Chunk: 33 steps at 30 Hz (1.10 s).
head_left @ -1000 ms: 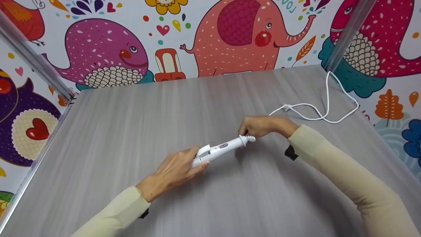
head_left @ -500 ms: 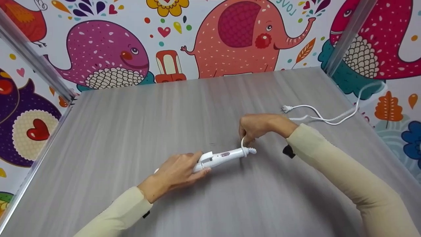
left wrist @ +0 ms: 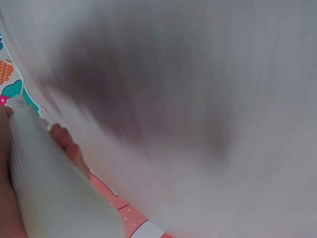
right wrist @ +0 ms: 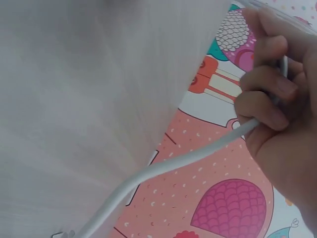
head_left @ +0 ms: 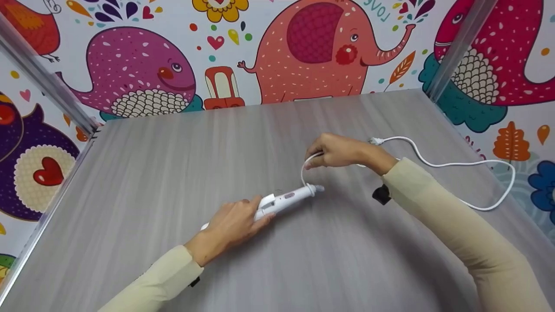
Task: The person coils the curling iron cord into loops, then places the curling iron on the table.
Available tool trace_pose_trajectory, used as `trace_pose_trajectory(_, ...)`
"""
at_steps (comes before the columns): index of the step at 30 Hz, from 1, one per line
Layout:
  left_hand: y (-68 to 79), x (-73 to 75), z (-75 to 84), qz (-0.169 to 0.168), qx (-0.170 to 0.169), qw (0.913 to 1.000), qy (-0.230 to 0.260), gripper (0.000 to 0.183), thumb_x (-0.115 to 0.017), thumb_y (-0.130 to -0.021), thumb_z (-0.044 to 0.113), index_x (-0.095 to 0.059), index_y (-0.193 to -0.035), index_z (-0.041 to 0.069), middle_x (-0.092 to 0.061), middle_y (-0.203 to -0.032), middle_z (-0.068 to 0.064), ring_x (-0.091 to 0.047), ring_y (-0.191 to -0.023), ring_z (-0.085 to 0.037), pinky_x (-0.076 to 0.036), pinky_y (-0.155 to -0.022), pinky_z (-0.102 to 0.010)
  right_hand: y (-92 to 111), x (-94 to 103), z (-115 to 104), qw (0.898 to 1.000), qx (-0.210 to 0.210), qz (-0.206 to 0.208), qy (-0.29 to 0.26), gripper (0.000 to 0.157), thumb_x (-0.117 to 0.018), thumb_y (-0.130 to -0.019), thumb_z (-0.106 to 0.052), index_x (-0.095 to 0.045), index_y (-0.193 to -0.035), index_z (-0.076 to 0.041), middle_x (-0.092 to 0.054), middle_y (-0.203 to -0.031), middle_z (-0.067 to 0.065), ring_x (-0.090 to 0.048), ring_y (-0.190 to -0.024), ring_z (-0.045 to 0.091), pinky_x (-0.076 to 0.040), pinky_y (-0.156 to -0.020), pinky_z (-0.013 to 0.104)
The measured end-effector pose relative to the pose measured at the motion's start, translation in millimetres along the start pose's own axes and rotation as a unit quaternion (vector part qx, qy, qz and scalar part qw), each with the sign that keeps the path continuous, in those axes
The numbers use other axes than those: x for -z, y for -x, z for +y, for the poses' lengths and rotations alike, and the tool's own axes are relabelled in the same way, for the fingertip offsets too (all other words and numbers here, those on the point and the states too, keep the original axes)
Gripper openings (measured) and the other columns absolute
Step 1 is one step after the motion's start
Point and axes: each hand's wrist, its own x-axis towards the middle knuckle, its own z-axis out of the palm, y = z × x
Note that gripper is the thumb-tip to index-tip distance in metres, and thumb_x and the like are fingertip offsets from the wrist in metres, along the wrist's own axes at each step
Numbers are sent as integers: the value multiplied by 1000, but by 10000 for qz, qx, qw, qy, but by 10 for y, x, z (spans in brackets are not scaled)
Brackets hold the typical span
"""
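Observation:
My left hand [head_left: 234, 220] grips a white curling iron [head_left: 291, 198] around its barrel end. The handle, with its oval button panel, slants up to the right over the table. Its white cord [head_left: 303, 170] comes off the handle's end, where a turn of it shows, and arcs up into my right hand [head_left: 333, 150]. There the thumb and fingers pinch it. In the right wrist view the curled fingers [right wrist: 265, 101] hold the cord [right wrist: 163, 167], which runs down to the lower left. The left wrist view shows the iron's pale body [left wrist: 59, 178] close up.
A grey wood-grain table [head_left: 208, 156] lies under both hands. The plug [head_left: 376, 141] rests behind the right wrist, and a loose loop of cord [head_left: 514, 182] hangs past the table's right edge. Printed cartoon panels [head_left: 312, 52] close off the back and sides.
My right hand has gone up and slightly left, drawing the cord away from the handle's end. The loose cord loop at the right has shifted and dropped. The left hand keeps its hold.

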Motion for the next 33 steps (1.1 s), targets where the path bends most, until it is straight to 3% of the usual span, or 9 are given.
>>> trace_pose_trajectory(4, -28, 18, -24, 247, 298, 9992, -111, 38, -64, -96, 41, -54, -96, 4, -58, -64, -10, -50, -49, -25, -45, -47, -45, 18, -27, -71, 9994, -56, 207, -284, 24, -61, -100, -26, -79, -105, -11, -74, -94, 3, -52, -70, 13, -44, -64, 28)
trace_pose_trajectory(8, 0, 10, -63, 430, 564, 9973, -210, 37, -65, -95, 39, -54, -97, 3, -58, -63, -12, -53, -48, -27, -47, -46, -46, 53, -93, -102, 9989, 19, 193, -438, 27, -57, -101, -28, -80, -102, -13, -68, -85, 0, -43, -61, 10, -36, -57, 25)
trace_pose_trajectory(14, 61, 68, -128, 639, 866, 9940, -187, 38, -66, -95, 38, -53, -101, 3, -56, -64, -10, -53, -49, -24, -47, -44, -43, 152, -172, -43, 9983, 16, -2, -584, 24, -59, -100, -27, -80, -99, -16, -43, -63, -6, -33, -55, 8, -28, -53, 24)
trace_pose_trajectory(18, 64, 82, -131, 801, 819, 9933, -152, 38, -66, -95, 38, -52, -100, 4, -54, -63, -9, -51, -48, -22, -45, -42, -41, 184, -235, 15, 9963, -70, -332, -790, 25, -60, -99, -27, -80, -105, -13, -37, -60, -6, -31, -54, 8, -27, -51, 25)
trace_pose_trajectory(22, 81, 68, -112, 1111, 680, 9914, -145, 37, -67, -95, 38, -51, -97, 4, -52, -61, -7, -48, -46, -18, -44, -40, -38, 167, -314, 53, 9938, -79, -620, -924, 24, -63, -98, -24, -79, -107, -8, -47, -62, -6, -37, -58, 7, -32, -55, 24)
trace_pose_trajectory(26, 110, 57, -87, 1409, 415, 9887, -289, 36, -67, -95, 38, -53, -97, 5, -52, -61, -6, -47, -46, -14, -43, -39, -34, 133, -367, 119, 9922, -109, -818, -938, 22, -64, -98, -20, -79, -104, -5, -60, -71, 8, -44, -63, 8, -37, -58, 22)
trace_pose_trajectory(29, 130, 47, -62, 1464, 230, 9880, -424, 37, -66, -96, 39, -54, -97, 5, -52, -61, -5, -46, -46, -12, -43, -39, -30, 123, -386, 170, 9917, -112, -918, -896, 21, -64, -99, -19, -79, -103, -5, -63, -77, 14, -47, -65, 7, -39, -59, 21)
trace_pose_trajectory(33, 155, 26, -33, 1472, 94, 9879, -481, 37, -64, -96, 41, -55, -99, 5, -54, -63, -4, -46, -47, -11, -43, -40, -29, 116, -409, 201, 9911, 26, -1054, -807, 23, -63, -99, -22, -79, -102, -5, -63, -73, 11, -48, -64, 6, -38, -57, 21)
